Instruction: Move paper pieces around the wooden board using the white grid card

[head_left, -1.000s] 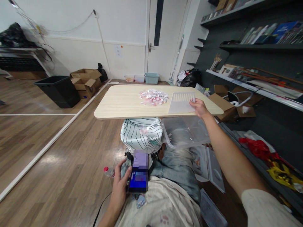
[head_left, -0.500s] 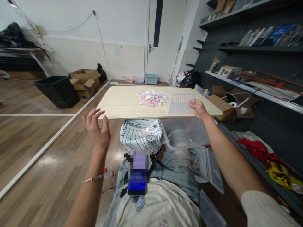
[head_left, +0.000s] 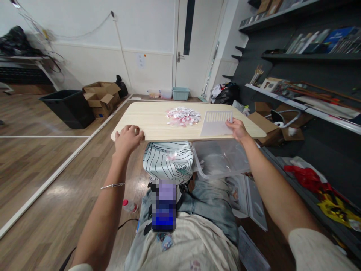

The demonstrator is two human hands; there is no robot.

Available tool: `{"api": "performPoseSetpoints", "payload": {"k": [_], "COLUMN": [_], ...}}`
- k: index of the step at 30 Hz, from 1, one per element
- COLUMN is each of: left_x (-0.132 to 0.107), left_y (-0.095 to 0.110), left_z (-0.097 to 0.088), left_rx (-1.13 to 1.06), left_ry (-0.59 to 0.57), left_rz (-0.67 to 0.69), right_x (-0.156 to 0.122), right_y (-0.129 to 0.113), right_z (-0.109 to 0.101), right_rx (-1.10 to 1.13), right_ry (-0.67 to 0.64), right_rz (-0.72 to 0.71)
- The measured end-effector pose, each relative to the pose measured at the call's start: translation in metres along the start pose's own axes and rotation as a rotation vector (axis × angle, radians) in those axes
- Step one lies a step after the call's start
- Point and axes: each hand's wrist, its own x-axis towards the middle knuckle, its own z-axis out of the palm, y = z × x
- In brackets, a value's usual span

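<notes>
My right hand (head_left: 237, 129) pinches the right edge of a flat white plastic piece with a row of slots (head_left: 216, 127), like a slotted divider. The piece is at the right part of a light wooden tabletop (head_left: 143, 116). To its left lies a heap of small white and pink paper-like bits (head_left: 184, 116), which neither hand touches. My left hand (head_left: 128, 138) is at the front left edge of the tabletop, palm down, with bent fingers somewhat apart and nothing visible in them. Whether it touches the wood I cannot tell.
Under the front edge are a patterned white bag (head_left: 167, 165) and a clear plastic bin (head_left: 217, 162). A pixelated phone-like device (head_left: 164, 210) lies on my lap. A red-capped bottle (head_left: 130, 206) is on the floor. Cardboard boxes (head_left: 266, 130) and shelves (head_left: 310, 56) stand at the right.
My left hand has come down from its raised position and moved right to the tabletop's front left edge. My right hand and the slotted white piece stay nearly in place.
</notes>
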Motion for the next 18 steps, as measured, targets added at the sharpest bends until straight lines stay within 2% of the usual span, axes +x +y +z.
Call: {"api": "performPoseSetpoints", "payload": {"k": [3, 9, 12, 18], "left_x": [0.012, 0.036, 0.041, 0.035], "left_y": [0.002, 0.014, 0.018, 0.017], "left_z": [0.000, -0.003, 0.001, 0.008], "left_rx": [0.037, 0.264, 0.300, 0.312], "left_ry": [-0.026, -0.165, -0.154, -0.142], "left_rz": [-0.013, -0.077, -0.080, -0.022], "right_x": [0.001, 0.002, 0.003, 0.004], "right_y": [0.000, 0.002, 0.004, 0.005], "right_z": [-0.001, -0.003, -0.005, -0.006], "right_rx": [-0.006, 0.005, -0.001, -0.017], "right_ry": [-0.008, -0.010, -0.027, -0.028], "right_rz": [-0.002, -0.009, -0.018, -0.028]}}
